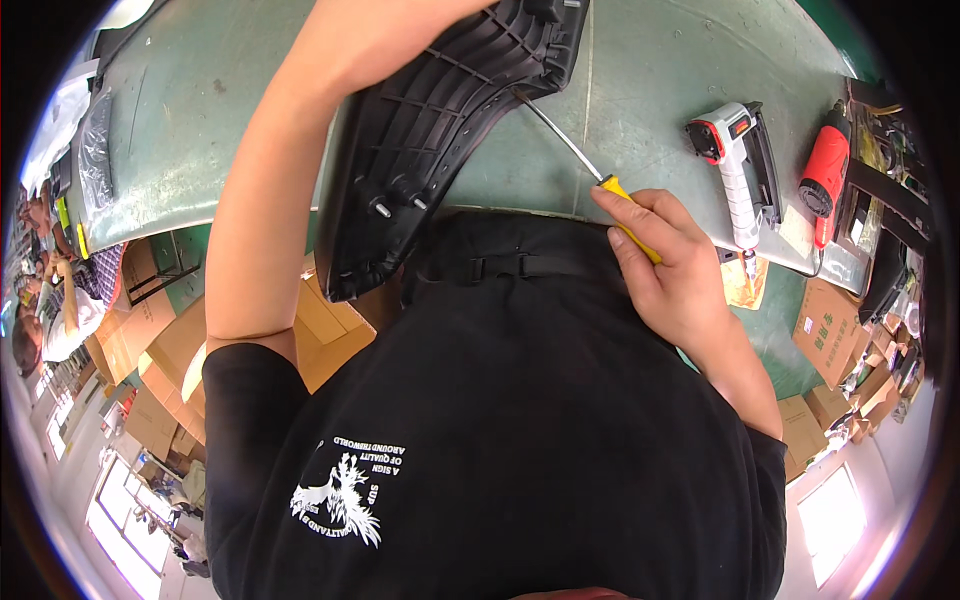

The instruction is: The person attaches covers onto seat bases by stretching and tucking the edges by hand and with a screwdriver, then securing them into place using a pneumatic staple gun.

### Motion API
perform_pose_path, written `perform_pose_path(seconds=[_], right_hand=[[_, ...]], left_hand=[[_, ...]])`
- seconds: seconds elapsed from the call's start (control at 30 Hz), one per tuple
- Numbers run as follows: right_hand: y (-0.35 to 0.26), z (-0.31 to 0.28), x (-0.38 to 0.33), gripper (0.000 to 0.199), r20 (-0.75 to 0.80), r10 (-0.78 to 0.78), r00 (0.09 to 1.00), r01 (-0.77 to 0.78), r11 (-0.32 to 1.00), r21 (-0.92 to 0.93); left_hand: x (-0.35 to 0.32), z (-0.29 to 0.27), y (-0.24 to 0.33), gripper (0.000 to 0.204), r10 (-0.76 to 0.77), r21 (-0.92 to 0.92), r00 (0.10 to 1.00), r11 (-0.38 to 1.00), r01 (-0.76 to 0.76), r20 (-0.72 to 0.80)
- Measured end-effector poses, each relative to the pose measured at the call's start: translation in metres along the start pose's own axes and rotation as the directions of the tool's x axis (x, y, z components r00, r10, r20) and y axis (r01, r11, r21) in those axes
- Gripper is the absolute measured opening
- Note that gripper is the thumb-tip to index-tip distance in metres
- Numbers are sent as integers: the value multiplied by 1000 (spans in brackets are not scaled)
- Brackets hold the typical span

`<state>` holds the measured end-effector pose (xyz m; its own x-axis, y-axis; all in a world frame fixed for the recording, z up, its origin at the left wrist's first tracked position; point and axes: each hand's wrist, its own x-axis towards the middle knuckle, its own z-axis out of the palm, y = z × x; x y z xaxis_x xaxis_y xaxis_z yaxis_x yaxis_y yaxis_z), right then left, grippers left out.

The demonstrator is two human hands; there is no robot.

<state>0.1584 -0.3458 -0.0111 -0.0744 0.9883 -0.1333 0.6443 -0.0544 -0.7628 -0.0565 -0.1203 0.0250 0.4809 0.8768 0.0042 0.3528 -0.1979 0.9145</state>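
A black moulded plastic panel [410, 140], ribbed on its underside and with metal studs sticking out, lies at the near edge of the bench and partly overhangs it. My left hand [415, 22] reaches across its far side; the fingers run out at the top of the picture, so their grip is hidden. My right hand [672, 255] is closed round the yellow handle of a screwdriver [565, 140]. The shaft slants away to the left, and its tip touches the panel's inner curved edge.
To the right on the green bench [650, 60] lie a white and grey staple gun [738, 170] and a red heat gun [826, 170]. Cardboard boxes [832, 325] stand at lower right, and an open carton [325, 330] is under the panel. Another person [75, 290] is at far left.
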Motion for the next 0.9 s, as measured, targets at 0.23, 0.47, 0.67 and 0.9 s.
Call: perform_pose_path(seconds=[0.23, 0.47, 0.67, 0.9], right_hand=[[22, 5, 6, 43, 73, -272, 959, 261, 759, -597], [-5, -2, -5, 35, 53, 58, 997, -65, 987, 149], [-10, 9, -4, 33, 55, 167, 984, -175, 959, 221], [-16, 10, -3, 30, -43, 35, 998, -37, 998, -52]], left_hand=[[7, -17, -29, 80, 22, -269, 998, 963, -4, 63], [0, -3, -14, 85, 10, -222, 1000, 975, -3, 29], [-2, 6, -12, 88, 56, 66, 994, 997, -50, -89], [-3, 5, -3, 90, 39, 71, 997, 997, -34, -71]])
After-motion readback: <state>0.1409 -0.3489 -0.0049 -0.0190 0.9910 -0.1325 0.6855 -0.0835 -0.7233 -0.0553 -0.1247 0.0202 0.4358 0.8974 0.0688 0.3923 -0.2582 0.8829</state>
